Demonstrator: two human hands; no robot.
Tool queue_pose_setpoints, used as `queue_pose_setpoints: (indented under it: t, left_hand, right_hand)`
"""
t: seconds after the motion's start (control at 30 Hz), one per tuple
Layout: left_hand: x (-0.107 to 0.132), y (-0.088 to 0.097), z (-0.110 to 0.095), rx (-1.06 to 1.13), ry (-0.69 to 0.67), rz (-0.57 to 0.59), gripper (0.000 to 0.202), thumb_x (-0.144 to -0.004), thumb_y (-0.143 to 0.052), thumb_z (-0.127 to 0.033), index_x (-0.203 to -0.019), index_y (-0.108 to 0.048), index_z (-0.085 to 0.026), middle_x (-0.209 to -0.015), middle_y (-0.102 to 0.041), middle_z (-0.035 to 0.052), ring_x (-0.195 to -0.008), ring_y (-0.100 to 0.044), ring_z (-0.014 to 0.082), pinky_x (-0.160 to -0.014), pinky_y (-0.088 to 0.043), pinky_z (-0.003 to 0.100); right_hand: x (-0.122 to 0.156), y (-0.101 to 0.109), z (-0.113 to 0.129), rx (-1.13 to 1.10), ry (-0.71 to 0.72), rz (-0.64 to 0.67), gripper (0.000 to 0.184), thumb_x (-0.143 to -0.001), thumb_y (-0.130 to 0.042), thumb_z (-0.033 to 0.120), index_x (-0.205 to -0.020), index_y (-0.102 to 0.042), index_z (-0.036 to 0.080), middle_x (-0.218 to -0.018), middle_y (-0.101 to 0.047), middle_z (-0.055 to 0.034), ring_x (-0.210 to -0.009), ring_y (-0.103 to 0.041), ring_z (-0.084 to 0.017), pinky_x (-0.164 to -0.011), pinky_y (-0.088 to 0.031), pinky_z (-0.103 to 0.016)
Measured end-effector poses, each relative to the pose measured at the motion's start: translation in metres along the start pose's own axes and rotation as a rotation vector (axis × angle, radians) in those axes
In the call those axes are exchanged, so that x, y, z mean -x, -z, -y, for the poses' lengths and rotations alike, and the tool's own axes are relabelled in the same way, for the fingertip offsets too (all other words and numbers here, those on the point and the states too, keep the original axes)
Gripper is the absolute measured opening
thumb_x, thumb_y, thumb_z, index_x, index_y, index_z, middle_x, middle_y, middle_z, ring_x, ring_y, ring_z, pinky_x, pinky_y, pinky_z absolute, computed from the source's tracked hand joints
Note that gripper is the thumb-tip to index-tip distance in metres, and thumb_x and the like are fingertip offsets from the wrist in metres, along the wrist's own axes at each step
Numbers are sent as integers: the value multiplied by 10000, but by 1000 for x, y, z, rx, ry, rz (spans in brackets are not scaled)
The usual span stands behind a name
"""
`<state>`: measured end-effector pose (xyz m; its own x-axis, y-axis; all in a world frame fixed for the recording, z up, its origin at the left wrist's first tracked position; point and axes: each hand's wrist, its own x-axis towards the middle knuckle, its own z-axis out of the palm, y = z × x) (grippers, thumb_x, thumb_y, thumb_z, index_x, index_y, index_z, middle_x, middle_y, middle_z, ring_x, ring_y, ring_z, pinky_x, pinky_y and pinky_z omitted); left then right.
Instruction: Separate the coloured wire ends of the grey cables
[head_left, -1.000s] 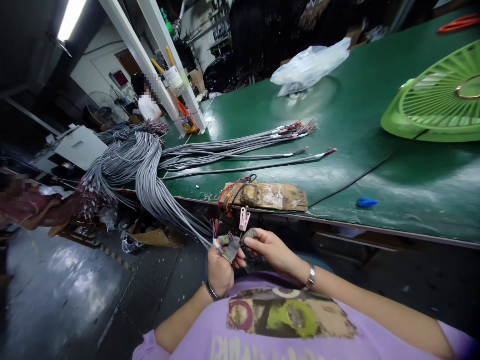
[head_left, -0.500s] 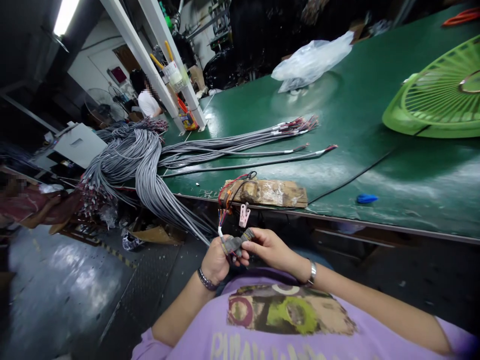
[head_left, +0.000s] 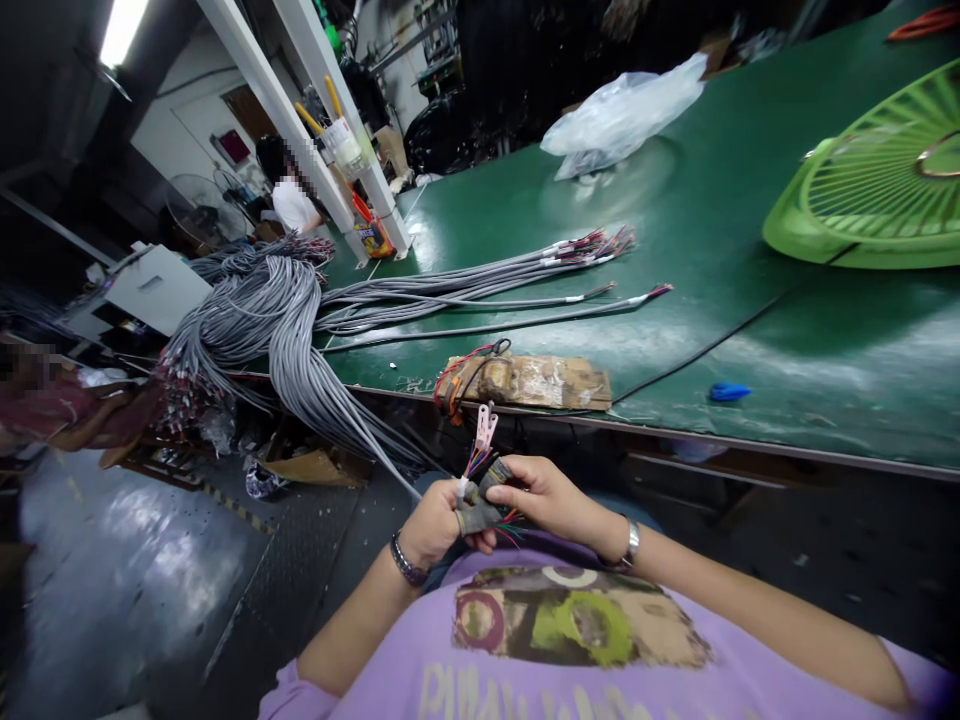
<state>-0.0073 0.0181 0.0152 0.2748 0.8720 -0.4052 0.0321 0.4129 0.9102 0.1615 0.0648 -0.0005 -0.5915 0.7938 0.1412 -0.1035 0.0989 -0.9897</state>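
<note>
My left hand (head_left: 436, 525) is closed around the end of a grey cable (head_left: 401, 478), near a white band where its coloured wires (head_left: 477, 458) fan out. Pressed up against it, my right hand (head_left: 551, 505) pinches at the wires with thumb and forefinger. Grey cots cover some fingertips of both hands and partly hide the grip. Thin green and red wire ends (head_left: 513, 530) stick out below the fingers. Just above the hands is a pink clothespin (head_left: 486, 428), by the table edge. Behind it lies a wooden board (head_left: 559, 383) with red and black leads.
A large bundle of grey cables (head_left: 300, 350) drapes over the green table (head_left: 705, 330) at left; several cables lie across it. A green fan (head_left: 870, 190), a clear plastic bag (head_left: 622, 115) and a blue object (head_left: 730, 391) are on the table. A person in white (head_left: 294, 205) is at far left.
The coloured wires have come down from beside the orange clip on the board, and their ends now show below my fingers. My left hand has shifted slightly right, closer to my right hand.
</note>
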Motion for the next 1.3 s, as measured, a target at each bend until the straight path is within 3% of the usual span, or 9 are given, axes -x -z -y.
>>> queue_pose_setpoints:
  t: [0.2, 0.33, 0.57, 0.7, 0.83, 1.07, 1.3]
  left_hand:
    - [4, -7, 8, 66, -167, -209, 375, -654, -726, -456, -624, -513, -149, -475, -586, -14, -335, -483, 71, -347, -337, 173]
    - [4, -8, 11, 46, -191, -256, 369, -666, -714, -465, -654, -518, -153, -478, -590, -14, -342, -486, 70, -355, -338, 168]
    - [4, -8, 12, 57, -182, -350, 337, -656, -717, -429, -651, -523, -153, -462, -578, -19, -344, -486, 72, -351, -308, 161]
    - [6, -6, 12, 35, -200, -341, 309, -652, -723, -399, -664, -539, -151, -456, -565, -29, -334, -459, 64, -346, -321, 163]
    - [6, -5, 11, -27, -203, -284, 291, -646, -737, -375, -684, -561, -147, -462, -566, -29, -330, -448, 60, -341, -326, 162]
    - [2, -5, 13, -10, -217, -318, 343, -659, -714, -454, -660, -558, -149, -473, -592, -10, -340, -491, 79, -351, -347, 171]
    - [0, -6, 11, 141, -236, -356, 370, -646, -715, -475, -635, -539, -150, -469, -601, -1, -334, -497, 77, -334, -287, 165]
  right_hand:
    - [-3, -3, -7, -355, -263, -107, 383, -681, -678, 509, -639, -519, 163, -565, -496, 38, -493, -424, -77, -504, -386, -234]
    - [0, -6, -11, -514, -410, -50, 397, -611, -746, 476, -671, -502, 168, -542, -483, 59, -433, -388, -54, -456, -369, -222]
    - [5, -14, -2, -223, -217, -42, 344, -641, -729, 446, -665, -522, 173, -588, -579, 16, -536, -467, -102, -509, -365, -238]
    - [3, -15, -3, -103, -157, -86, 313, -703, -674, 455, -685, -541, 172, -619, -576, 5, -560, -472, -114, -520, -372, -242]
    - [-4, -10, -3, -140, -152, -45, 324, -702, -671, 456, -809, -601, 159, -740, -628, -25, -627, -527, -137, -578, -418, -260]
    - [-8, -4, -6, -151, -225, -48, 334, -688, -679, 465, -736, -630, 139, -670, -617, -9, -589, -508, -120, -568, -414, -254]
    - [-6, -6, -12, -402, -283, -47, 327, -665, -719, 442, -752, -615, 145, -657, -597, 6, -539, -456, -84, -530, -359, -234]
